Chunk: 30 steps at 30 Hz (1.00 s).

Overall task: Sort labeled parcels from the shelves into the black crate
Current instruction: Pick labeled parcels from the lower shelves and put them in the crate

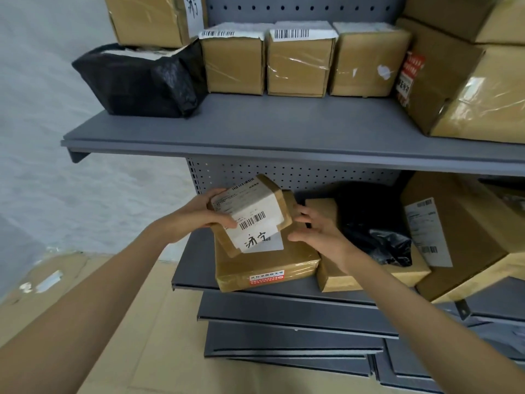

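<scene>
A small brown parcel [257, 207] with a white barcode label and handwritten characters is tilted in the air in front of the lower shelf [193, 265]. My left hand [203, 214] grips its left edge. My right hand [315, 231] is spread open just to its right, fingers near the parcel's right edge, and I cannot tell whether they touch it. Under the parcel lies a flat taped brown parcel [270, 265] with a red label. The black crate is out of view.
The upper shelf [255, 132] carries a black bag parcel [142, 81], three small labelled boxes [298, 64] and larger boxes at the right [468, 95]. On the lower shelf sit a black bag [377, 223] and a big labelled box [454, 231]. Cardboard covers the floor [56, 280].
</scene>
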Available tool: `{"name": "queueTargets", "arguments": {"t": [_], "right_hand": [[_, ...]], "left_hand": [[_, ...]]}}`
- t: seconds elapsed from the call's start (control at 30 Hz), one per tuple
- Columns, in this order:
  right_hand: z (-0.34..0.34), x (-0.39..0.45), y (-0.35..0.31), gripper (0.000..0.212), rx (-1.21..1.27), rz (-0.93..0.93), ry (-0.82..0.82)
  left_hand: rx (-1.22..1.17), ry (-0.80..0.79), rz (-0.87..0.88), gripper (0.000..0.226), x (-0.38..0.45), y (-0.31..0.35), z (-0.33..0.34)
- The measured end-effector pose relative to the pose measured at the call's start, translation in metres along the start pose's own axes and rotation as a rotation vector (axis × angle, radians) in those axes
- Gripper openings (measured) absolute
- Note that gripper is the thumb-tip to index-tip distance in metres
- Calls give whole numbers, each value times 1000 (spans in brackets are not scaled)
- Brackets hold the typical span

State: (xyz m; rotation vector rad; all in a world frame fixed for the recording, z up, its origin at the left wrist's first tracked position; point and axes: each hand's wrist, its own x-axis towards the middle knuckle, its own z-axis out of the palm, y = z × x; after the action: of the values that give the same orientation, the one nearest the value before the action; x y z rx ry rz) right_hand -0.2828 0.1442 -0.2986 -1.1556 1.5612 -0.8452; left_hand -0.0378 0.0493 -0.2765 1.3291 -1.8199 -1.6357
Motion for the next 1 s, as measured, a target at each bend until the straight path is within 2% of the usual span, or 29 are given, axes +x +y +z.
{"name": "queueTargets", "arguments": {"t": [0.13, 0.23, 0.4, 0.57, 0.63, 0.8, 1.0], "right_hand": [[16, 11, 15, 73, -179, 55, 13], [24, 19, 32, 74, -299, 137, 61], [31, 32, 52, 80, -418, 253, 164], [34, 46, 64, 90, -415, 338, 167], [36, 49, 70, 94, -434, 355, 182], [42, 50, 76, 97, -611, 340, 207], [47, 46, 79, 96, -699, 365, 244]], "left_hand": [[235, 139, -2, 95, 6, -17, -12], [291, 224, -3, 100, 17, -34, -26], [401, 226, 2, 101, 51, -47, -43], [483, 214, 2, 99, 91, -44, -58], [507, 184, 39, 93, 103, -42, -58], [487, 97, 68, 64, 124, -38, -56], [549, -6, -179, 40, 142, -36, -62]]}}
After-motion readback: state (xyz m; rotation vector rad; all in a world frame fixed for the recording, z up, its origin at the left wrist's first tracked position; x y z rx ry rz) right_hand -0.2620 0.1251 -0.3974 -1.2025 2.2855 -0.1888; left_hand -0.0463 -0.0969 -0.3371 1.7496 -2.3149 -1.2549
